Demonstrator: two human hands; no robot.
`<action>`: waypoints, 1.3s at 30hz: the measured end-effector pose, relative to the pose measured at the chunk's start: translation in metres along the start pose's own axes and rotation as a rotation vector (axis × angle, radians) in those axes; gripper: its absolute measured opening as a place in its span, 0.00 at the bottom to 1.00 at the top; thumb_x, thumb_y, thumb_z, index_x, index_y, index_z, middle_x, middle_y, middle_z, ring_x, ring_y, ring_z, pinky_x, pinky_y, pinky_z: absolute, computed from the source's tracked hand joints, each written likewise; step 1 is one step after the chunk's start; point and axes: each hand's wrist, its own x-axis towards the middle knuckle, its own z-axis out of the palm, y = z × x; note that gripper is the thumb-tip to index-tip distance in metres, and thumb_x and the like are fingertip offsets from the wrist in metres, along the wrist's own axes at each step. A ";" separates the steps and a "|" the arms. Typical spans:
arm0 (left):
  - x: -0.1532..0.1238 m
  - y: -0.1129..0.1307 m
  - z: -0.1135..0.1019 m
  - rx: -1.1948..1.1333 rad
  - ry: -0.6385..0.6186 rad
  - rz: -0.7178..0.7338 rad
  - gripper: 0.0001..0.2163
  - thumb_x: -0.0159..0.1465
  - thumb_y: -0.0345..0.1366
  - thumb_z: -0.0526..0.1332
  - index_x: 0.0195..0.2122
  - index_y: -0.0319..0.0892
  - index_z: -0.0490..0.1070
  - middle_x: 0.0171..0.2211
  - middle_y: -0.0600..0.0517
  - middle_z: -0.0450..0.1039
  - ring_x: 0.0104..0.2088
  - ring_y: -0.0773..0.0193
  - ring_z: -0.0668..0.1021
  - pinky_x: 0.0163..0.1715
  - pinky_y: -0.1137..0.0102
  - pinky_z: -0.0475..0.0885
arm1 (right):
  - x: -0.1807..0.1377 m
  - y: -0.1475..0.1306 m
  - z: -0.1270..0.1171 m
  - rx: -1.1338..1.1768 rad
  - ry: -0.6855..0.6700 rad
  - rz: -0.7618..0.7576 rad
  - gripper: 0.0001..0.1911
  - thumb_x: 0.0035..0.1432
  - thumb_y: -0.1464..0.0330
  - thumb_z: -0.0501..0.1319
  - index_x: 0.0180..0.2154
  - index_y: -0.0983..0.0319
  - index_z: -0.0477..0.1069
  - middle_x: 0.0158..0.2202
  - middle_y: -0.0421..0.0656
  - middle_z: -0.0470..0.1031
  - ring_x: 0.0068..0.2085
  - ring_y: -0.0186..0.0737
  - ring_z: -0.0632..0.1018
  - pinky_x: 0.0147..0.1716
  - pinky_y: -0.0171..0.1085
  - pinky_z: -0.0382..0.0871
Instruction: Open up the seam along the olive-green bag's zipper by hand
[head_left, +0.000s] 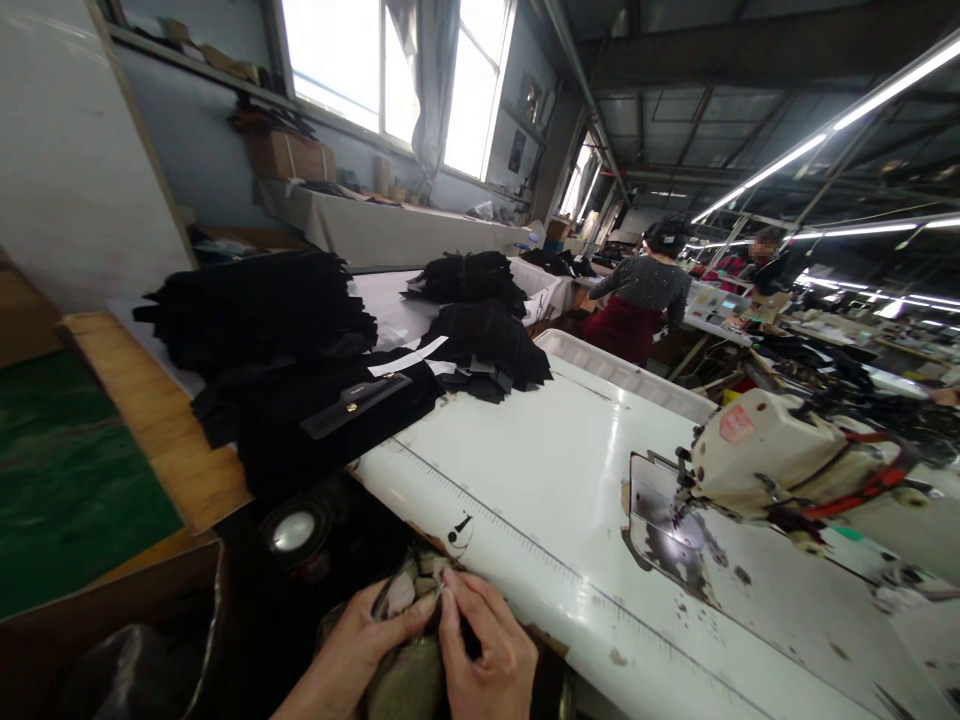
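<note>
Head view: at 6 o'clock the left hand [352, 650] and right hand [487, 655] meet. Both sets of fingertips pinch the top edge of a small olive-grey fabric piece [409, 685], held just off the glossy white sewing table [555, 470], probably for fine control. A cream sewing machine [765, 450] sits at 3 o'clock, with stacked black cut fabric [262, 310] at 10, seemingly kept within reach.

Fabric stacks [300, 360] left of sewing machine [765, 455]
</note>
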 end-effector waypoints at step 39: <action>0.012 -0.001 0.001 -0.066 -0.028 -0.119 0.20 0.40 0.46 0.77 0.30 0.37 0.80 0.25 0.48 0.79 0.31 0.55 0.80 0.34 0.70 0.72 | 0.018 -0.012 -0.006 -0.595 -0.014 0.032 0.23 0.71 0.60 0.43 0.26 0.58 0.62 0.25 0.41 0.67 0.29 0.42 0.71 0.27 0.39 0.57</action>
